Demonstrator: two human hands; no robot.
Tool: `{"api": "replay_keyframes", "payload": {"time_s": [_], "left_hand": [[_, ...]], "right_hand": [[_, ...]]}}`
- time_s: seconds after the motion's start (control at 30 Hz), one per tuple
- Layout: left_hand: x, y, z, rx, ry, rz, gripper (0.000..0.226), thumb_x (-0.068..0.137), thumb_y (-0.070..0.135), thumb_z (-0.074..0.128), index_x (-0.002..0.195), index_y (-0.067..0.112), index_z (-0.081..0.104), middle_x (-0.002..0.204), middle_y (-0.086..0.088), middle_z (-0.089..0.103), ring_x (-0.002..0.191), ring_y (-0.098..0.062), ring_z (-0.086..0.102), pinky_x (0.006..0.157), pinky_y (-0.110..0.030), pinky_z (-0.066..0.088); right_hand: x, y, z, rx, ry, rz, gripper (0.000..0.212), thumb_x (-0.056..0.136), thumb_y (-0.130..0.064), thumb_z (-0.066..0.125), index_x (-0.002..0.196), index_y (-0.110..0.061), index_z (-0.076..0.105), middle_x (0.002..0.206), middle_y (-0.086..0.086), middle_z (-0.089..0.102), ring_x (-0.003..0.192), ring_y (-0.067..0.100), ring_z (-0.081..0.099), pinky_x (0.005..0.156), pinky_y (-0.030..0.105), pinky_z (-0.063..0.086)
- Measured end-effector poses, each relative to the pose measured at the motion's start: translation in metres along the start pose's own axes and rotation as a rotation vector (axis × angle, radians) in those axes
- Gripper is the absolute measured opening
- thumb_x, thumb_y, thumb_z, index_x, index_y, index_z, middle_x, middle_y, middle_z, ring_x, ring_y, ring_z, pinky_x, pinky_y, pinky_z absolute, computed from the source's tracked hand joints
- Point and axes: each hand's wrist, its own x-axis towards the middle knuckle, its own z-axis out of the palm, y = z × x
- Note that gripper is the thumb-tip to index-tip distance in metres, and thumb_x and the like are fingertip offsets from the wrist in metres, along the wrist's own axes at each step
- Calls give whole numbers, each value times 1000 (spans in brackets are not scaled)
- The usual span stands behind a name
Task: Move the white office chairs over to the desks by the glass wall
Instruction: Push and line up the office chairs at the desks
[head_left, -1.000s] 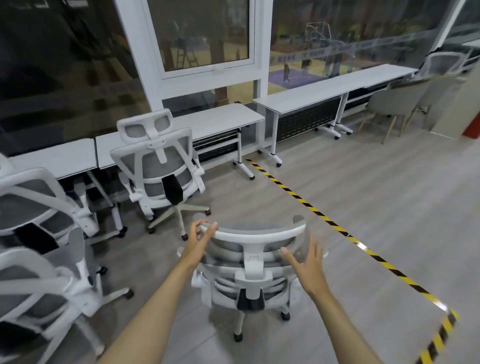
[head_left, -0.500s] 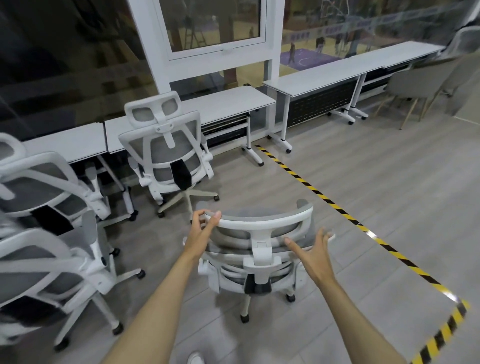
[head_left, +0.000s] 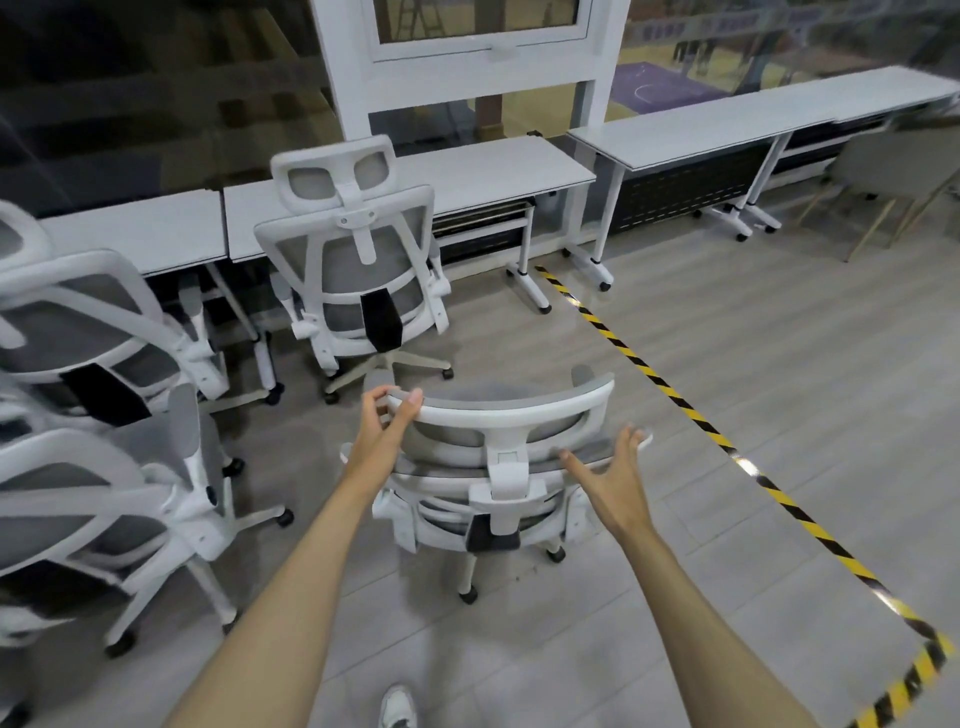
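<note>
At frame bottom: both forearms stretched forward | left hand (head_left: 387, 415) grips headrest (head_left: 498, 413) end, thumb on top | right hand (head_left: 613, 470) spread, holding nothing, beside chair (head_left: 493, 483) back | chair white-framed, grey mesh, on floor short of desks (head_left: 467, 182) | glass wall (head_left: 156, 104) beyond.

white chair (head_left: 498, 441) rolled nearer the desks (head_left: 467, 176), left hand (head_left: 387, 415) now curled round the headrest's left end, right hand (head_left: 613, 473) lower, spread beside the backrest, shoe (head_left: 397, 706) now showing
</note>
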Motion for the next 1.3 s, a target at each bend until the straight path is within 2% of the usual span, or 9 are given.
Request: {"api": "replay_keyframes", "payload": {"time_s": [0.13, 0.27, 0.37, 0.47, 0.57, 0.67, 0.8, 1.03, 1.3], "left_hand": [[31, 5, -29, 12, 41, 5, 45, 92, 57, 56, 129, 35, 43, 117, 21, 52, 104, 5, 50, 78, -13, 38], [63, -10, -68, 58, 6, 36, 82, 74, 84, 58, 139, 44, 28, 144, 8, 44, 134, -14, 45, 111, -37, 38], [83, -46, -95, 298, 106, 42, 103, 74, 75, 68, 154, 41, 13, 157, 2, 33, 149, -22, 24, 124, -55, 11], [96, -58, -108, 496, 194, 76, 118, 63, 85, 69, 155, 36, 14, 162, 0, 28, 155, -24, 9, 122, -48, -14], [118, -56, -114, 529, 273, 82, 124, 57, 88, 71, 155, 34, 17, 162, -2, 29, 154, -24, 10, 123, -53, -10], [130, -61, -110, 561, 328, 102, 124, 55, 90, 70, 154, 33, 20, 156, 2, 36, 151, -26, 18, 124, -58, -1], [129, -63, -88, 507, 338, 56, 129, 48, 88, 77, 153, 40, 19, 153, 6, 36, 150, -32, 14, 122, -62, 7], [127, -54, -53, 485, 322, -40, 135, 46, 88, 78, 154, 49, 8, 161, 6, 27, 153, -34, -4, 122, -54, 0], [112, -53, -73, 572, 278, -121, 132, 44, 94, 72, 151, 47, 12, 154, 6, 39, 147, -32, 17, 121, -54, 21]], "right_hand": [[32, -20, 38, -62, 12, -35, 112, 89, -58, 67, 162, -24, -10, 168, -10, -17, 151, 5, -2, 123, 37, 13], [75, -38, 61, -165, -15, -33, 94, 99, -46, 58, 162, -16, -6, 169, -4, -16, 156, 12, -6, 127, 43, 12], [107, -58, 79, -153, -71, -20, 100, 96, -50, 61, 162, -14, -5, 168, -2, -24, 156, 13, -8, 126, 39, 11], [133, -72, 94, -117, -144, 4, 106, 90, -58, 67, 163, -23, -2, 167, -3, -23, 155, 13, -7, 123, 39, 12], [162, -80, 107, -56, -168, -13, 105, 84, -60, 72, 162, -30, 9, 170, -3, -10, 155, 11, -3, 121, 38, 15], [188, -79, 107, -3, -157, -56, 101, 75, -63, 78, 156, -31, 28, 162, -4, 17, 150, 14, 21, 116, 34, 27], [209, -72, 88, -3, -183, -95, 95, 75, -63, 79, 151, -28, 35, 150, -6, 31, 135, 10, 36, 110, 33, 34], [242, -74, 59, -24, -247, -75, 106, 58, -79, 75, 144, -29, 40, 149, -6, 29, 135, 18, 40, 110, 38, 40], [218, -68, 69, 22, -254, -101, 78, 75, -57, 82, 137, -30, 44, 151, -6, 25, 138, 18, 37, 109, 36, 39]]}}
